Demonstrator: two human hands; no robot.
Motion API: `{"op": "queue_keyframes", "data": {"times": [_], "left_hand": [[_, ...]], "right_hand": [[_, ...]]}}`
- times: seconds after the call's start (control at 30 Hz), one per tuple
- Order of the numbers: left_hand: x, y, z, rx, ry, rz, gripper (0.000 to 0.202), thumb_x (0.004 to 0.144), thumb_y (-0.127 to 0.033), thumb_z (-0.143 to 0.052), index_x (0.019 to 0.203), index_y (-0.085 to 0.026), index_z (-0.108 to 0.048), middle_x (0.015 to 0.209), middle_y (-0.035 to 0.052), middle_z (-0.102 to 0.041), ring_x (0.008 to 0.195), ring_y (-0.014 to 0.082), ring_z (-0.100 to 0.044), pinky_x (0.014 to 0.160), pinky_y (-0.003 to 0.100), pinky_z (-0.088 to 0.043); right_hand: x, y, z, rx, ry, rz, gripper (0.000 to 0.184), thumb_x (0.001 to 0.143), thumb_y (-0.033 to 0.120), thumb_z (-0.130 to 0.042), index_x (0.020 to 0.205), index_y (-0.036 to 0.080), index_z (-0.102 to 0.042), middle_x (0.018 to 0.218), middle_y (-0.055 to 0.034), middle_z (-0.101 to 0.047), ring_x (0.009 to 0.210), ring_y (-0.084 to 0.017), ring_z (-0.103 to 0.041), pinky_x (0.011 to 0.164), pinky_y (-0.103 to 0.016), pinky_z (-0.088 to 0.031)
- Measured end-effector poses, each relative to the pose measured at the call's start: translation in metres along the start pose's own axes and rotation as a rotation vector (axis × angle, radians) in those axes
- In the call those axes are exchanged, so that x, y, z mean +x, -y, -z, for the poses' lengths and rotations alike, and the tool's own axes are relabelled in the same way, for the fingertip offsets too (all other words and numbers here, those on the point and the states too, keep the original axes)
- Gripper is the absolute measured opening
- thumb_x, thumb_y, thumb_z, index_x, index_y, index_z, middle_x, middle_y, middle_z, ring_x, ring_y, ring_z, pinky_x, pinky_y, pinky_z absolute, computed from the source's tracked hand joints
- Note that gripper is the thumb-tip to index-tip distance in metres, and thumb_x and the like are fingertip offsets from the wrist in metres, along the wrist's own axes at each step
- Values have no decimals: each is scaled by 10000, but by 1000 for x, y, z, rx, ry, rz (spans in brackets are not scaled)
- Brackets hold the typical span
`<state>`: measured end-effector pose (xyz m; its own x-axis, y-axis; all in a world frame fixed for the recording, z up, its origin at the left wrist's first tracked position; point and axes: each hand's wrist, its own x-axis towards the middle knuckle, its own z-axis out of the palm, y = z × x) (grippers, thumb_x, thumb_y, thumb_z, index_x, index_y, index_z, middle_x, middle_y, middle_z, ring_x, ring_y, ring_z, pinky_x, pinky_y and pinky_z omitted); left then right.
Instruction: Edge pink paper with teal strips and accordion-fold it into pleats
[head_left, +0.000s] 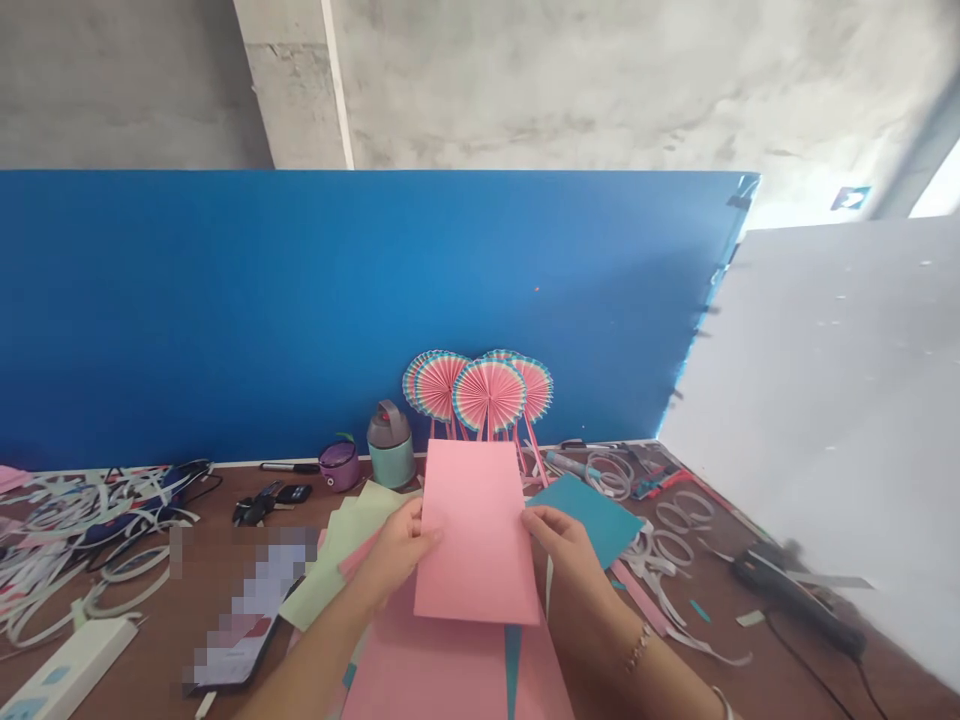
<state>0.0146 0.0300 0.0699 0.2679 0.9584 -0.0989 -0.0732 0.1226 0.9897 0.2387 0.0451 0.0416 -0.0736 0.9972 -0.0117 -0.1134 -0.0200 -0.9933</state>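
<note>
Pink paper sheet (477,532) is held up between the two hands, gripped along its side edges. Left hand (397,552) grasps the left edge and right hand (562,545) the right edge, so the hands stand apart with the sheet spanning the gap. A thin gold bracelet (638,647) circles the right wrist. Below the hands lies more pink paper (442,675), crossed by a teal strip (513,670). Pale green sheets (337,560) fan out just beside the left hand, and a teal sheet (589,520) lies just past the right. Beyond the hands, pink paper fans (487,395) on sticks lean against a blue board (300,300), near a teal flask (391,447) and a purple pot (340,467). Left of the left hand are a blurred phone (244,610) and tangled white paper strips (90,530). Right of the right hand, white paper rings (675,530) and a black corded tool (795,610) rest on the brown tabletop (150,640).
</note>
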Motion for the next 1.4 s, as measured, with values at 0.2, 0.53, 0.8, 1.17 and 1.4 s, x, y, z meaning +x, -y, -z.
{"op": "queue_keyframes", "data": {"times": [0.2, 0.53, 0.8, 1.17, 1.4], "left_hand": [[4, 0, 10, 161, 176, 87, 482, 716, -381, -636, 1122, -143, -526, 857, 75, -718, 805, 234, -678, 730, 339, -492], [19, 20, 31, 451, 191, 138, 373, 621, -257, -627, 977, -146, -642, 640, -37, -592, 579, 135, -543, 556, 228, -374], [38, 5, 12, 515, 282, 115, 227, 676, -328, -631, 844, -195, -705, 814, -11, -635, 763, 157, -539, 691, 236, -377], [12, 21, 50, 435, 114, 208, 550, 656, -434, -641, 1125, -154, -578, 684, -38, -501, 604, 119, -495, 563, 222, -364], [17, 39, 37, 461, -6, 99, 485, 630, -206, -584, 1107, -120, -592, 551, -104, -312, 482, 73, -280, 504, 222, -213]], "right_hand": [[4, 4, 14, 6, 62, -86, 353, 696, 450, -674, 892, 157, -667, 937, -80, -701, 866, -242, -637, 764, -326, -485], [12, -8, 33, -711, 3, 67, 376, 743, 346, -568, 1066, 156, -600, 1028, -113, -668, 992, -304, -589, 823, -431, -446], [15, -2, -13, -1135, 280, 541, 275, 745, 207, -561, 1016, 213, -606, 1014, -71, -655, 996, -232, -555, 880, -381, -367], [28, -14, -2, -1052, 224, 342, 118, 747, 179, -495, 659, 196, -573, 703, -3, -637, 746, -176, -574, 728, -300, -362], [31, -11, -21, -1177, 265, 403, 56, 703, 239, -596, 721, 186, -596, 751, -15, -662, 732, -174, -569, 772, -316, -349]]}}
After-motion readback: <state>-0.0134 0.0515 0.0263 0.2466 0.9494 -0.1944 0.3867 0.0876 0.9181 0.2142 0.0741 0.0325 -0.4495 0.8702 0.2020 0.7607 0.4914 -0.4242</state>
